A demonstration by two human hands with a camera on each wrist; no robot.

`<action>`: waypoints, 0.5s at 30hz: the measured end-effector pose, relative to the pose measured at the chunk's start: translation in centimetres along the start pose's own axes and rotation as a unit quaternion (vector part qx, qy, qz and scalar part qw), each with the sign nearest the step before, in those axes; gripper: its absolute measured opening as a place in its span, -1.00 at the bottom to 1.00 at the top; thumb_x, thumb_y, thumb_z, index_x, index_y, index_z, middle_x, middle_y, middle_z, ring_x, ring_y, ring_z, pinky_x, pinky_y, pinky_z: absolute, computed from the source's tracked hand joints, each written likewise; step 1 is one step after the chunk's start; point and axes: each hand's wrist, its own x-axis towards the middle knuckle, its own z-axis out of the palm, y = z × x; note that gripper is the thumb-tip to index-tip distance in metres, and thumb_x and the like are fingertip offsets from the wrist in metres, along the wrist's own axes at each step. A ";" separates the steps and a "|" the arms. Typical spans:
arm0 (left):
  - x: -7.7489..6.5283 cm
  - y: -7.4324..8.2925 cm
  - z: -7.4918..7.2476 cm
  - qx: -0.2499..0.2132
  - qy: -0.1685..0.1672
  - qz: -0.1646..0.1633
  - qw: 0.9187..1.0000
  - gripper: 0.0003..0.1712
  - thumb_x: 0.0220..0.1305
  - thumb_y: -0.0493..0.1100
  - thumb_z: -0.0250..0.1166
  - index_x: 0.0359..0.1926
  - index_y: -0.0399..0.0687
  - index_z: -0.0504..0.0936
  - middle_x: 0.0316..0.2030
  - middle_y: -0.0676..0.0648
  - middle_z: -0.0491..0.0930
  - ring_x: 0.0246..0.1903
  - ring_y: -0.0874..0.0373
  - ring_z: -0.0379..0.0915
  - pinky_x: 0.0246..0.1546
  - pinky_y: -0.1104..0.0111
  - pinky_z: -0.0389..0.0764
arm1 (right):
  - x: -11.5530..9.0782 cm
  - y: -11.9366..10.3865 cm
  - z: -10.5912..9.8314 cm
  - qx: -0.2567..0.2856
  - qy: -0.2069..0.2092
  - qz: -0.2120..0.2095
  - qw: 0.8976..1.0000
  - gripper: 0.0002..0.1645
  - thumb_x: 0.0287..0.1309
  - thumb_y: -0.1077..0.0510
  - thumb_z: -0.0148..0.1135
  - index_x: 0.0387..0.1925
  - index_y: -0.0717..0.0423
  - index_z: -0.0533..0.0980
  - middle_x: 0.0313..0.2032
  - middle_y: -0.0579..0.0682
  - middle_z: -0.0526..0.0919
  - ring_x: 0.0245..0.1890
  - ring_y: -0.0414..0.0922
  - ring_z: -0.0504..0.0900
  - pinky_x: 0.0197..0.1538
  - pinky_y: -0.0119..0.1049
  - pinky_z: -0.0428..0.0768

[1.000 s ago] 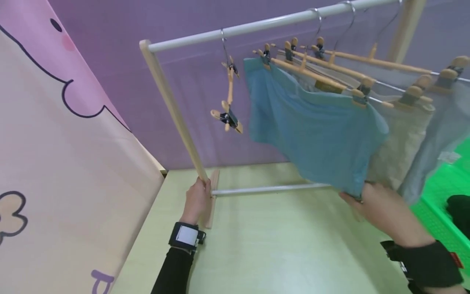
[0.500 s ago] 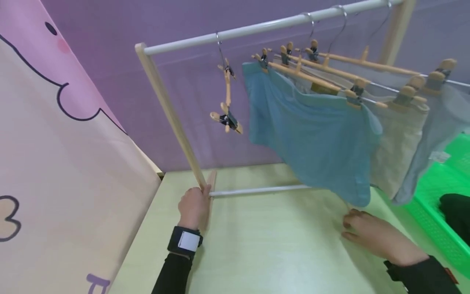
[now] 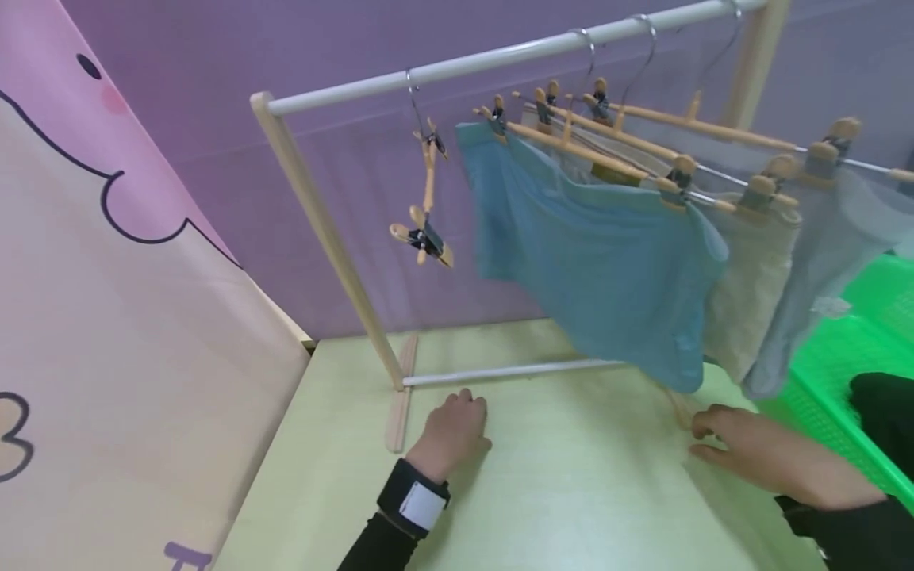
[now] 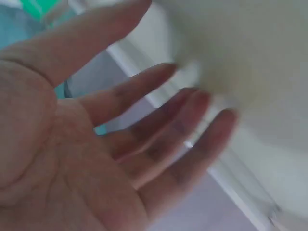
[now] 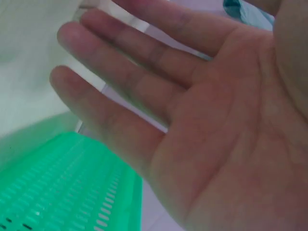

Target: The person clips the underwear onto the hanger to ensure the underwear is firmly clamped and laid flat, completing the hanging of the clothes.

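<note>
My left hand [image 3: 450,432] is over the table in front of the rack's lower white bar [image 3: 500,371], fingers relaxed and holding nothing. In the left wrist view its palm and spread fingers [image 4: 159,149] show bare. My right hand [image 3: 764,452] is near the rack's right foot [image 3: 677,408], fingers loosely bent with nothing in them. On the upper white rail [image 3: 500,57] of the wooden clothes rack hang blue shorts [image 3: 600,262], a beige garment [image 3: 753,277] and a grey garment [image 3: 814,270], each on a clip hanger. A bare clip hanger [image 3: 428,182] hangs at the left.
A green plastic basket [image 3: 835,396] with a dark item [image 3: 885,412] inside stands right of the table [image 3: 571,492]. Behind the rack rises a purple wall [image 3: 214,119]. A pale patterned panel [image 3: 143,341] borders the table's left side. The rack's left foot [image 3: 401,404] rests on the table.
My left hand has let go of the rack's left post and moved right. My right hand has come out from below the blue shorts, toward me and slightly right.
</note>
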 end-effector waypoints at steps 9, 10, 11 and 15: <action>0.5 6.1 1.0 0.034 0.063 0.057 0.996 -0.55 0.25 0.12 0.37 -0.01 -0.09 0.63 -0.17 -0.05 0.60 -0.25 0.14 0.54 -0.35 0.40 0.60 | -1.3 0.2 -2.1 0.025 0.044 -0.004 0.999 -0.91 0.18 0.24 0.34 -0.33 0.19 0.58 -0.35 -0.04 0.63 -0.39 -0.09 0.62 -0.29 -0.18 0.64; 0.7 6.7 0.8 0.035 0.065 0.062 0.995 -0.54 0.26 0.14 0.36 0.02 -0.06 0.63 -0.16 -0.02 0.60 -0.24 0.16 0.53 -0.33 0.41 0.59 | -1.6 0.2 -2.5 0.021 0.041 0.011 0.999 -0.90 0.19 0.22 0.33 -0.30 0.20 0.59 -0.32 -0.02 0.64 -0.37 -0.06 0.64 -0.28 -0.14 0.64; 0.8 7.4 0.7 0.036 0.067 0.067 0.995 -0.53 0.27 0.16 0.34 0.04 -0.03 0.62 -0.14 0.00 0.60 -0.22 0.17 0.54 -0.31 0.43 0.59 | -1.9 0.1 -2.8 0.017 0.037 0.025 0.999 -0.87 0.21 0.20 0.32 -0.28 0.21 0.59 -0.31 0.00 0.65 -0.35 -0.02 0.65 -0.27 -0.10 0.64; 1.3 9.9 0.1 0.032 0.089 0.093 0.991 -0.54 0.30 0.19 0.30 0.08 0.06 0.62 -0.11 0.07 0.60 -0.18 0.24 0.54 -0.27 0.47 0.56 | -3.2 0.2 -4.0 -0.019 0.062 0.058 0.996 -0.81 0.22 0.16 0.33 -0.24 0.23 0.60 -0.29 0.02 0.68 -0.34 0.01 0.68 -0.32 -0.07 0.63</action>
